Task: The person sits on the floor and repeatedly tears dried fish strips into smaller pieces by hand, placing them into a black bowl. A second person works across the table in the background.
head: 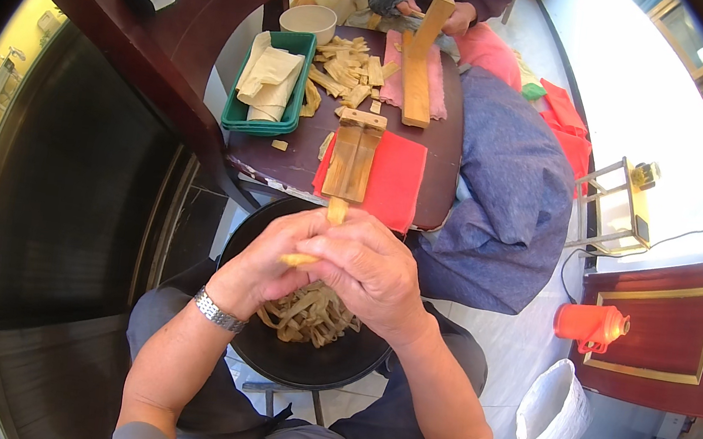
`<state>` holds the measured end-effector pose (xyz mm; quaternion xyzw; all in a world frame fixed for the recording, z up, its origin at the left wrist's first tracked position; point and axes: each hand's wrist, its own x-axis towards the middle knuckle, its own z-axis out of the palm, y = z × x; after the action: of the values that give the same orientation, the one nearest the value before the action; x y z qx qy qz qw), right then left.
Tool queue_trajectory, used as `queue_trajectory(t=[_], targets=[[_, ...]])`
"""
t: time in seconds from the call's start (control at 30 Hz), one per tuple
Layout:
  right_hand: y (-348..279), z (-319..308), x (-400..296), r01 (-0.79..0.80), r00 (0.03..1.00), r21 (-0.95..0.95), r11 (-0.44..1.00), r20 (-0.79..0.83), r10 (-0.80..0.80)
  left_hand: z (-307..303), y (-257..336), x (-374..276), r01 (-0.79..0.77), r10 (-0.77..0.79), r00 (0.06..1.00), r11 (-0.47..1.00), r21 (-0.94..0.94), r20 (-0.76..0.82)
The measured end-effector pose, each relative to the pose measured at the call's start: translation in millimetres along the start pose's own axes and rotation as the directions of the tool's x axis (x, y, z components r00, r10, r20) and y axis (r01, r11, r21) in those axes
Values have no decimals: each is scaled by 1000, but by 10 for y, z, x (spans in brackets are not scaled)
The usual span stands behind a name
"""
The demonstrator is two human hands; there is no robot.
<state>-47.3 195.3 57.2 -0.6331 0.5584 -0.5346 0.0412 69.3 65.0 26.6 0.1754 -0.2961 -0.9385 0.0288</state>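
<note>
My left hand (272,249), with a metal watch on its wrist, and my right hand (374,272) are clasped together in front of me. Between them they grip a pale yellow strip (337,210); one end sticks out at the top, and a yellow piece shows at the left. The fingers hide the rest. Beneath my hands, a wide black pan (307,369) holds a heap of thin tan shreds (309,323). Just beyond my fingertips, a wooden grooved block (352,163) with a crosspiece lies on a red cloth (399,179).
On the brown table (273,160) are a green basket (229,119) with folded cloth, a pile of yellow strips (347,67), a white bowl (308,20) and an angled wooden tool (419,89). A co-worker's hands (458,19) are across it. A red flask (589,324) stands at right.
</note>
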Motion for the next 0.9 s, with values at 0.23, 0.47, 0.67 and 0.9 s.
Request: queue_trajectory(t=[0.23,0.47,0.67,0.9], targets=[[-72,5,35,112,988,-280,953,135,-76,50,159,-37,-113,101,991,984,-137,-86],[-36,62,35,192,970,-422,886,220,-105,-63,139,-27,-208,183,969,966,-152,-165],[-91,116,23,152,973,-374,915,217,-74,111,205,-112,-155,134,970,984,-90,-202],[-73,44,55,-52,994,21,998,95,49,151,124,-220,82,-75,996,962,261,-38]])
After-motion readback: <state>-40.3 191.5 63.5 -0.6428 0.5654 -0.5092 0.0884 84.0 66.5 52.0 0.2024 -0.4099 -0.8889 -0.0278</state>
